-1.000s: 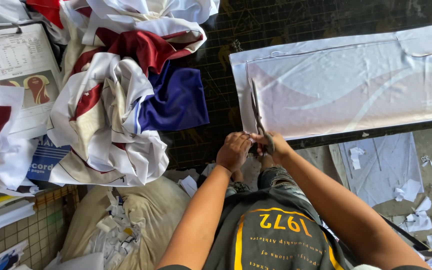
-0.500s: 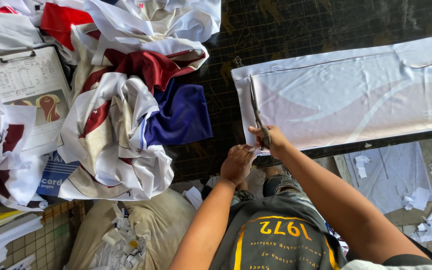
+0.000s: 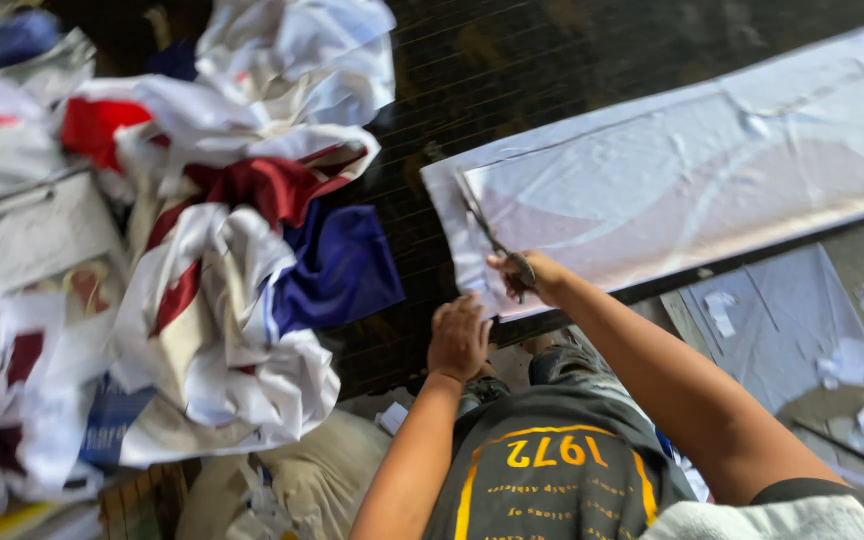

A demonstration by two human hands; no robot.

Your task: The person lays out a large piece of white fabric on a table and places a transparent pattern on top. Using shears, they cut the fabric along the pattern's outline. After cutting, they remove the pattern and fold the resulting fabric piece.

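At near edge of dark tabletop (image 3: 512,90): right hand (image 3: 537,275) grasping scissors (image 3: 497,245), blades in white fabric sheet (image 3: 692,190) at left end; left hand (image 3: 459,338) loosely curled beside sheet edge, holding nothing visible; judged: cut barely begun, most of sheet uncut.

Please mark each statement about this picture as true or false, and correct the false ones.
1. The right hand holds scissors at the edge of the pale sheet. True.
2. The left hand holds a pen. False: no pen is seen; it rests at the near edge of the sheet.
3. A heap of cloth in white, red and blue lies left of the sheet. True.
4. The sheet lies on a bright yellow table. False: the table is dark.
5. A clipboard lies at the far left. True.
6. The scissors lie on the cloth heap. False: they are in the right hand, at the sheet.
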